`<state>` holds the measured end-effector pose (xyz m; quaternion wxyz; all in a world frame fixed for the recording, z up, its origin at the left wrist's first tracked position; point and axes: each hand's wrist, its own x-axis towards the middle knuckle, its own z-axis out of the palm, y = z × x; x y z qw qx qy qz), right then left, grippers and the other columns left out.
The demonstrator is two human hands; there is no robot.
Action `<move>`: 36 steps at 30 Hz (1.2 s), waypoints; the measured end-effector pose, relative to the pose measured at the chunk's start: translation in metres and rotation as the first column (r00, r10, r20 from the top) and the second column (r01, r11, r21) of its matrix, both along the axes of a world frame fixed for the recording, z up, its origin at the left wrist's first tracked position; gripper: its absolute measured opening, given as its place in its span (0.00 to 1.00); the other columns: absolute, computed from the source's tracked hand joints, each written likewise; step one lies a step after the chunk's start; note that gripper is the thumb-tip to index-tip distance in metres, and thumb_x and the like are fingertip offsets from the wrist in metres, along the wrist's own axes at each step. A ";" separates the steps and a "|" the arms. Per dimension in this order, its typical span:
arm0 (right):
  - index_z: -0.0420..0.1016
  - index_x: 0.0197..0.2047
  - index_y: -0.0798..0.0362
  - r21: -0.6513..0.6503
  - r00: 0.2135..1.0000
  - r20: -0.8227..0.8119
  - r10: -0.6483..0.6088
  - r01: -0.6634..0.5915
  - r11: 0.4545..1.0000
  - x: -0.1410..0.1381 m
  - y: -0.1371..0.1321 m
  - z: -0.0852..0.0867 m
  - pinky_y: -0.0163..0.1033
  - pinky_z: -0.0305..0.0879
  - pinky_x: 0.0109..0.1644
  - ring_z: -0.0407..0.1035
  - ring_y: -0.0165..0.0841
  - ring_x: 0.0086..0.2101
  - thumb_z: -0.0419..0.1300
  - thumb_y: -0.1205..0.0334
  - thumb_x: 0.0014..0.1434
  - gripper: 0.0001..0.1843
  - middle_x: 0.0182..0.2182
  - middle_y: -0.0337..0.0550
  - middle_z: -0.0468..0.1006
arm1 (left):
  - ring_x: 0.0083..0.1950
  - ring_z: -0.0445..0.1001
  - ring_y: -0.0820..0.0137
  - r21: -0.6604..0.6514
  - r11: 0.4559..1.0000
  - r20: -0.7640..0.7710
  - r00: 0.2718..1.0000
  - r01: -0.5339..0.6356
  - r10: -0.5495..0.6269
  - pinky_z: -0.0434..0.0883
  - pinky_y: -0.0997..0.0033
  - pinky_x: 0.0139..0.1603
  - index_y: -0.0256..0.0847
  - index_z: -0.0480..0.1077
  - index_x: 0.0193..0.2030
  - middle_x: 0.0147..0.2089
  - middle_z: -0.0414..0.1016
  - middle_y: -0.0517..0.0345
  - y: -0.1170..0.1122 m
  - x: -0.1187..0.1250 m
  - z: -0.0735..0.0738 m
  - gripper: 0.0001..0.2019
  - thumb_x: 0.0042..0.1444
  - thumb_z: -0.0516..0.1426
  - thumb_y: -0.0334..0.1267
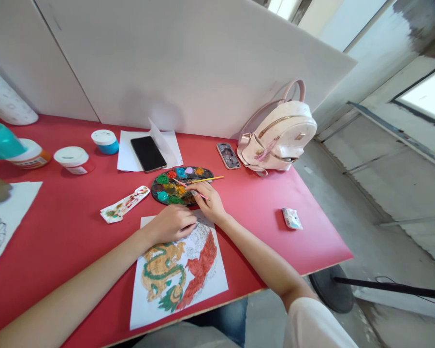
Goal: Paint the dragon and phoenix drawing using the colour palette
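Note:
My right hand pinches a thin pink paintbrush whose tip reaches into a dark oval palette filled with several wells of colour. A yellow brush lies across the palette's right rim. My left hand rests with fingers curled on the top of a white sheet bearing a partly coloured drawing of a gold-green dragon and a red bird, pressing it down on the red table.
Behind the palette lie a black phone on white paper, a second phone and a pale pink backpack. Paint jars stand at left, a paint-stained strip beside the palette, a small packet at right. Table edge drops off right.

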<state>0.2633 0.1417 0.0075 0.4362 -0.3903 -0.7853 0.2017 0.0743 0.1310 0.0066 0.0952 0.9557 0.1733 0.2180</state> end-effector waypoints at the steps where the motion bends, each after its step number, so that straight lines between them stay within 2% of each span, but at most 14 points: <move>1: 0.78 0.50 0.48 0.002 1.000 -0.008 -0.001 0.001 1.000 0.000 0.000 0.000 0.47 0.72 0.55 0.75 0.40 0.47 0.49 0.60 0.75 0.16 0.44 0.47 0.83 | 0.29 0.69 0.71 -0.003 1.000 0.000 1.000 0.000 0.000 0.57 0.67 0.33 0.42 0.68 0.28 0.26 0.73 0.60 0.000 0.000 0.000 0.14 0.67 0.53 0.35; 6: 0.79 0.51 0.47 -0.014 1.000 0.005 0.006 -0.006 1.000 0.002 -0.001 0.000 0.47 0.72 0.56 0.75 0.40 0.48 0.48 0.59 0.76 0.16 0.46 0.47 0.83 | 0.30 0.69 0.71 -0.010 1.000 -0.009 1.000 -0.007 0.006 0.58 0.67 0.34 0.42 0.68 0.28 0.26 0.73 0.60 0.000 0.000 0.000 0.14 0.67 0.53 0.36; 11: 0.79 0.49 0.47 -0.029 0.999 -0.031 -0.045 0.044 0.999 0.003 -0.002 -0.002 0.45 0.72 0.55 0.75 0.39 0.48 0.48 0.57 0.76 0.18 0.45 0.47 0.83 | 0.30 0.69 0.71 -0.011 1.000 -0.011 1.000 0.000 0.000 0.58 0.67 0.33 0.42 0.68 0.28 0.26 0.72 0.60 0.001 0.000 0.000 0.14 0.67 0.53 0.36; 15: 0.79 0.51 0.47 -0.033 1.000 -0.011 -0.023 0.023 0.999 0.003 -0.002 -0.002 0.45 0.71 0.56 0.75 0.39 0.49 0.47 0.56 0.76 0.18 0.46 0.46 0.83 | 0.30 0.69 0.71 -0.023 1.000 -0.008 1.000 -0.002 0.002 0.57 0.67 0.34 0.42 0.68 0.28 0.26 0.72 0.60 0.001 -0.001 -0.001 0.14 0.67 0.53 0.36; 20: 0.80 0.49 0.48 -0.058 0.997 -0.035 -0.074 0.072 0.996 0.002 -0.002 -0.003 0.44 0.71 0.55 0.76 0.39 0.48 0.48 0.57 0.76 0.18 0.45 0.46 0.83 | 0.29 0.68 0.72 -0.031 1.000 -0.003 1.000 -0.001 0.001 0.57 0.67 0.33 0.42 0.68 0.27 0.26 0.72 0.61 0.000 -0.001 0.000 0.14 0.67 0.53 0.35; 24: 0.79 0.50 0.48 -0.048 1.000 -0.011 -0.029 0.029 0.998 0.002 -0.002 -0.002 0.45 0.71 0.56 0.75 0.40 0.49 0.48 0.57 0.76 0.17 0.46 0.47 0.83 | 0.30 0.69 0.71 -0.028 1.000 -0.013 1.000 -0.009 0.008 0.58 0.67 0.34 0.42 0.68 0.28 0.26 0.72 0.61 0.000 -0.001 0.000 0.14 0.67 0.53 0.35; 28: 0.79 0.49 0.48 -0.068 0.998 -0.013 -0.068 0.067 0.995 0.002 -0.002 0.000 0.45 0.71 0.56 0.75 0.40 0.49 0.47 0.57 0.76 0.18 0.45 0.47 0.83 | 0.30 0.69 0.71 -0.022 1.000 -0.032 0.999 -0.014 0.014 0.58 0.67 0.34 0.43 0.68 0.28 0.26 0.72 0.61 0.000 -0.001 0.000 0.15 0.68 0.52 0.36; 32: 0.79 0.50 0.48 -0.054 1.000 -0.002 -0.022 0.022 0.998 0.002 -0.001 -0.001 0.44 0.71 0.56 0.76 0.39 0.49 0.49 0.57 0.76 0.17 0.46 0.46 0.83 | 0.30 0.69 0.71 -0.014 1.000 -0.036 0.999 -0.021 0.020 0.59 0.67 0.34 0.43 0.68 0.28 0.26 0.72 0.61 0.000 -0.001 -0.001 0.15 0.68 0.52 0.36; 36: 0.79 0.50 0.48 -0.079 0.997 -0.026 -0.071 0.068 0.995 0.002 0.000 -0.003 0.44 0.71 0.56 0.75 0.39 0.50 0.48 0.57 0.76 0.18 0.47 0.46 0.83 | 0.30 0.70 0.71 0.008 1.000 -0.030 0.999 -0.015 0.015 0.59 0.67 0.34 0.43 0.68 0.28 0.26 0.72 0.61 0.001 -0.001 -0.001 0.15 0.68 0.52 0.36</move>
